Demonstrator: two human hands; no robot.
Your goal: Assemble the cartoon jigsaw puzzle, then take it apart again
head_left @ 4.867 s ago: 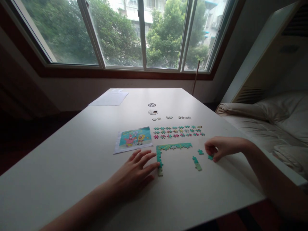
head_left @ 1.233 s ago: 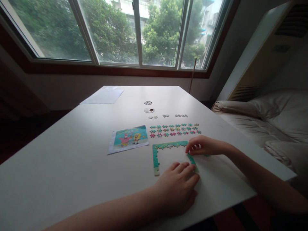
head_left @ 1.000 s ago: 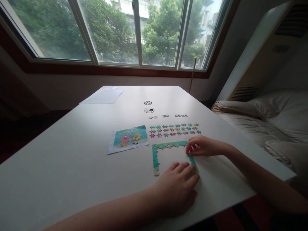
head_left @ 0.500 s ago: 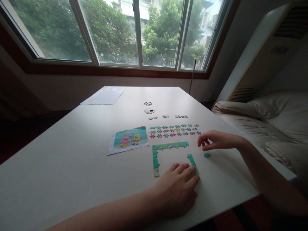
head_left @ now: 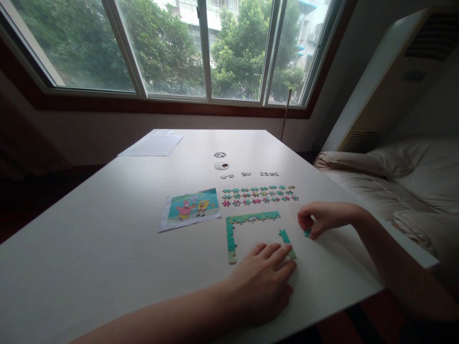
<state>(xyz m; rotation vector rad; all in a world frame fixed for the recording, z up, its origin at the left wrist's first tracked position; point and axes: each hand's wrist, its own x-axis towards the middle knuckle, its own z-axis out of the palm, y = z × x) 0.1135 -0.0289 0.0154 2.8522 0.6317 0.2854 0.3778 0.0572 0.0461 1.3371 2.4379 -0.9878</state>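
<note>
On a smooth white table point(head_left: 107, 248), the right hand point(head_left: 322, 217) pinches a small teal jigsaw piece point(head_left: 307, 232); the left hand point(head_left: 263, 282) lies flat, fingers spread, touching a short teal joined strip point(head_left: 287, 241) of cardboard pieces.

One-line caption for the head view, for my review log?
Right hand pinches a loose teal piece; left hand steadies a short joined strip.
</note>
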